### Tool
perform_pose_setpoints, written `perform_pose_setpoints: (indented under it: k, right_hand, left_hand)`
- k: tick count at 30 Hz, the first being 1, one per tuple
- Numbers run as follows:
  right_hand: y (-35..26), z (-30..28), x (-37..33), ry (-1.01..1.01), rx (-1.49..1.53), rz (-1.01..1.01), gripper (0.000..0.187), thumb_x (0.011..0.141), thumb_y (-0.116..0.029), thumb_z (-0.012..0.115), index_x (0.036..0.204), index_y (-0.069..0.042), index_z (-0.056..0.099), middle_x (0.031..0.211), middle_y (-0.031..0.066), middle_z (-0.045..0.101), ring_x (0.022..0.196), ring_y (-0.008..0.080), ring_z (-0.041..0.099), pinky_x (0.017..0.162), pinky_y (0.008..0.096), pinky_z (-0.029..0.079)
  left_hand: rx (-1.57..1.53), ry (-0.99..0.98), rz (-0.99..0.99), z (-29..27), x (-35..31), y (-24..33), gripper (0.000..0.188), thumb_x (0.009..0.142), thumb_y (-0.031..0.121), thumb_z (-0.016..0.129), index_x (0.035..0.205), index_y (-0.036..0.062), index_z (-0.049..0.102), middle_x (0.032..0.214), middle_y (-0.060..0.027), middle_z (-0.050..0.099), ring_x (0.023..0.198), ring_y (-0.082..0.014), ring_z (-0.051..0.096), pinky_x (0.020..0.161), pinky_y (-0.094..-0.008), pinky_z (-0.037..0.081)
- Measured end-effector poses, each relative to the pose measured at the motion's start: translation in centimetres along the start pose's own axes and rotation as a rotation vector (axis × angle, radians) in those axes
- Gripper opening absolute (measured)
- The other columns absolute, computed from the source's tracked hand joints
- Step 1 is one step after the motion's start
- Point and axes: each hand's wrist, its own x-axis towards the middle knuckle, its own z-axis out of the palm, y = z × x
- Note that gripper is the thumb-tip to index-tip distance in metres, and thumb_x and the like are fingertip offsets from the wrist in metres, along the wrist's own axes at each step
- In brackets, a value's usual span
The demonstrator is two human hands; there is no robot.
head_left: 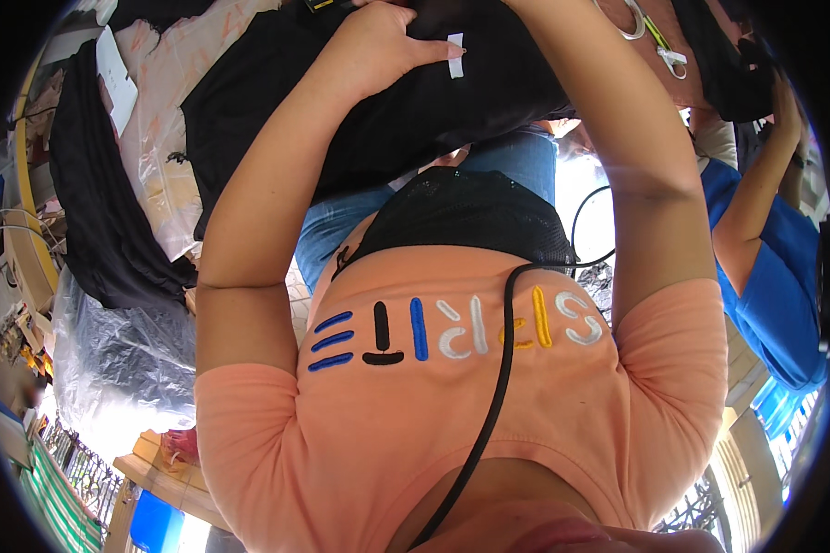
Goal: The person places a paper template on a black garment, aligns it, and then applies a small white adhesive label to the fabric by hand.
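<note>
Black fabric [378, 138] is spread over the work surface and hangs toward my lap. My left hand [383, 41] rests on it near the top edge of the view, its thumb stretched out to the right, apart from the other fingers, which are partly cut off. A short white strip [456, 66] lies across the thumb's tip; whether it is tape or a label I cannot tell. Beyond the upper edge my right forearm runs out of view, so the right hand does not show. A small black and yellow object [321, 5] sits just left of my left hand.
At the upper right lie a tape roll [634, 20] and yellow-green and white thread snips [669, 53]. A co-worker's hand [788, 111] is by black cloth. Leftward are a white card [117, 81], draped black cloth [88, 175] and clear plastic [120, 359]. A black cable [500, 396] crosses my shirt.
</note>
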Motion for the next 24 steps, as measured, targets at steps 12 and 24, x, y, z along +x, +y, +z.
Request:
perform_pose_setpoints:
  k: [12,24]
  right_hand:
    - [1.4,2.3,-11.6,0.293,0.356,0.213,0.01,0.093,0.003,0.069,0.099,-0.002,0.076,0.087,-0.0004,0.067,0.078,0.0082,0.062,0.072,0.0228,0.05]
    - [4.6,5.6,-12.4,0.432,0.27,0.068,0.015,0.092,0.007,0.068,0.1,-0.004,0.075,0.092,0.0006,0.064,0.082,0.0096,0.063,0.073,0.0236,0.05]
  left_hand:
    - [-0.409,-0.082,-0.145,1.0,0.3,-2.0,0.027,0.087,0.025,0.083,0.094,-0.0015,0.079,0.08,-0.0052,0.073,0.074,-0.0112,0.065,0.07,-0.0289,0.052]
    - [-0.362,-0.112,-0.134,0.4,0.7,-1.6,0.029,0.087,0.025,0.084,0.098,-0.0018,0.079,0.084,-0.0021,0.073,0.076,-0.0089,0.062,0.07,-0.0266,0.05]
